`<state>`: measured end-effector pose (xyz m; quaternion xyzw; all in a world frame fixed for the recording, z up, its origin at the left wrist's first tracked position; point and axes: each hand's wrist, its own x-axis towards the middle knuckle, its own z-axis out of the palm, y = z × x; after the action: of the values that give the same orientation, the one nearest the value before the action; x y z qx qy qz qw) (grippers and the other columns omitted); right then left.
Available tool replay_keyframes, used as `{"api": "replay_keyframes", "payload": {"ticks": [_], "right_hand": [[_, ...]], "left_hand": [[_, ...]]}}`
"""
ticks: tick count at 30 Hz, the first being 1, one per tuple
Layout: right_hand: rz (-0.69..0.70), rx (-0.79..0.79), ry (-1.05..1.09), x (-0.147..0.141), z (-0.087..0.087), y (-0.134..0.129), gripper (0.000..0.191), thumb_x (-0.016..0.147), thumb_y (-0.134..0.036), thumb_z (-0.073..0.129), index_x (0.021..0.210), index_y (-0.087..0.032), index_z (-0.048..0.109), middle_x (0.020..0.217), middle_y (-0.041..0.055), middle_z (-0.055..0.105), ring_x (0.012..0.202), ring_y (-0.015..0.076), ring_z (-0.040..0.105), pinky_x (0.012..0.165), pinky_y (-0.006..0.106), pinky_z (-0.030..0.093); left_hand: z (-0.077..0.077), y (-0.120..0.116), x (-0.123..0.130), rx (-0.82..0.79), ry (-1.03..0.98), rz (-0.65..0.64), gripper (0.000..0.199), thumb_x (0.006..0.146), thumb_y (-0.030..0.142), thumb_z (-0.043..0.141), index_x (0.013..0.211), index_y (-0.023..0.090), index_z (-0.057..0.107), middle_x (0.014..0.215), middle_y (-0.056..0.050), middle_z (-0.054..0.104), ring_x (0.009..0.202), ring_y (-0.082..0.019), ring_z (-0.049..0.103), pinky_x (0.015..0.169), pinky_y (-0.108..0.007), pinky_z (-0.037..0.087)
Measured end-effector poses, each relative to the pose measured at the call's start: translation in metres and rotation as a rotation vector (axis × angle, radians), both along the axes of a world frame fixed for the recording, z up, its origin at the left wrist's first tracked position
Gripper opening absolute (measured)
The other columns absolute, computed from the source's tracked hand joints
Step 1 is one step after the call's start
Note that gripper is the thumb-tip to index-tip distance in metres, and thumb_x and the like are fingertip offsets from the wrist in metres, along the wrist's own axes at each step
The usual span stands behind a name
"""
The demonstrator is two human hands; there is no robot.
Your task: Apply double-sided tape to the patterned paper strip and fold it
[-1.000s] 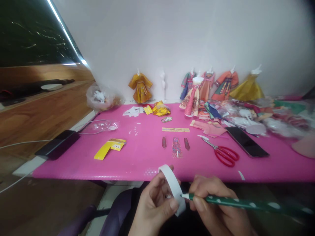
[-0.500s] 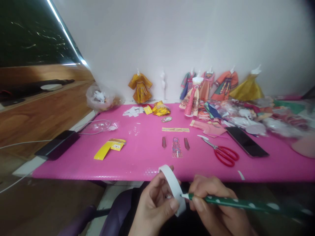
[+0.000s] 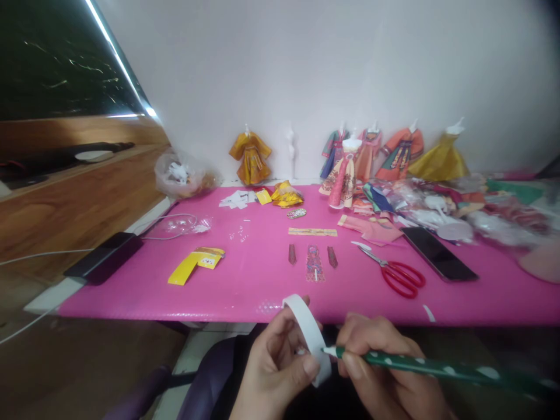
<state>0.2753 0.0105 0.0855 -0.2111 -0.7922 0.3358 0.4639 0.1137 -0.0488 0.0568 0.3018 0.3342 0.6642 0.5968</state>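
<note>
My left hand (image 3: 280,361) holds a curved white strip (image 3: 305,324), its thumb pressed on the strip's lower end. In my right hand (image 3: 378,356) is a green marker pen (image 3: 420,363) with white spots, gripped near its front. The pen's tip meets or nearly meets the strip beside my left thumb. Both hands are just in front of the table's near edge. Beyond them on the table lie a patterned fabric piece (image 3: 315,262), two small dark pointed pieces, one of them a left piece (image 3: 292,254), and a long beige patterned band (image 3: 312,232).
Red-handled scissors (image 3: 398,277) and a black phone (image 3: 440,254) lie at right on the pink table (image 3: 245,291). A yellow folded piece (image 3: 192,265) and a black power bank-like box (image 3: 105,256) are at left. Small dressed mannequins, including a gold-robed one (image 3: 250,154), stand along the wall.
Almost nothing differs. The view has shifted very slightly, while both hands, the strip and the pen keep the same pose.
</note>
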Motion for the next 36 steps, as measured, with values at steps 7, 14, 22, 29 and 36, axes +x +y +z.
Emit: {"api": "replay_keyframes", "payload": {"ticks": [7,14,22,29,36], "right_hand": [[0.006,0.027,0.013,-0.003,0.010,0.001,0.017,0.094,-0.010,0.047,0.092,-0.026,0.050,0.066,-0.0028,0.056,0.053,0.0132,0.059,0.049,0.022,0.048],[0.012,-0.019,0.038,-0.001,0.001,-0.001,0.015,0.096,-0.012,0.047,0.092,-0.026,0.049,0.068,-0.0028,0.055,0.056,0.0133,0.057,0.053,0.024,0.049],[0.022,-0.013,0.042,-0.004,0.005,0.001,0.016,0.095,-0.010,0.048,0.094,-0.026,0.050,0.070,-0.0022,0.057,0.057,0.0137,0.059,0.053,0.023,0.049],[0.038,-0.018,0.032,-0.001,0.004,0.000,0.016,0.095,-0.010,0.048,0.092,-0.026,0.050,0.069,-0.0027,0.056,0.056,0.0126,0.057,0.051,0.022,0.047],[0.051,-0.062,0.006,0.002,-0.002,-0.001,0.013,0.098,-0.014,0.048,0.093,-0.026,0.050,0.072,-0.0024,0.056,0.060,0.0137,0.059,0.055,0.024,0.048]], "left_hand": [[0.012,-0.003,0.004,-0.086,-0.016,0.016,0.048,0.069,0.030,0.093,0.115,0.032,0.078,0.100,-0.002,0.075,0.088,-0.016,0.067,0.076,-0.023,0.052],[0.013,-0.005,0.002,-0.108,-0.014,0.014,0.049,0.070,0.030,0.093,0.117,0.029,0.077,0.102,-0.003,0.076,0.089,-0.017,0.069,0.077,-0.024,0.053],[0.009,-0.004,-0.002,-0.053,0.001,-0.061,0.048,0.076,0.030,0.089,0.122,0.033,0.074,0.099,-0.002,0.075,0.092,-0.018,0.071,0.082,-0.026,0.054],[0.007,-0.004,-0.002,-0.046,0.006,-0.050,0.048,0.076,0.029,0.089,0.122,0.033,0.074,0.101,-0.003,0.076,0.094,-0.020,0.072,0.083,-0.027,0.055],[0.008,-0.006,-0.002,-0.033,-0.001,-0.061,0.048,0.078,0.027,0.088,0.123,0.033,0.073,0.104,-0.003,0.076,0.091,-0.019,0.072,0.082,-0.027,0.055]]}}
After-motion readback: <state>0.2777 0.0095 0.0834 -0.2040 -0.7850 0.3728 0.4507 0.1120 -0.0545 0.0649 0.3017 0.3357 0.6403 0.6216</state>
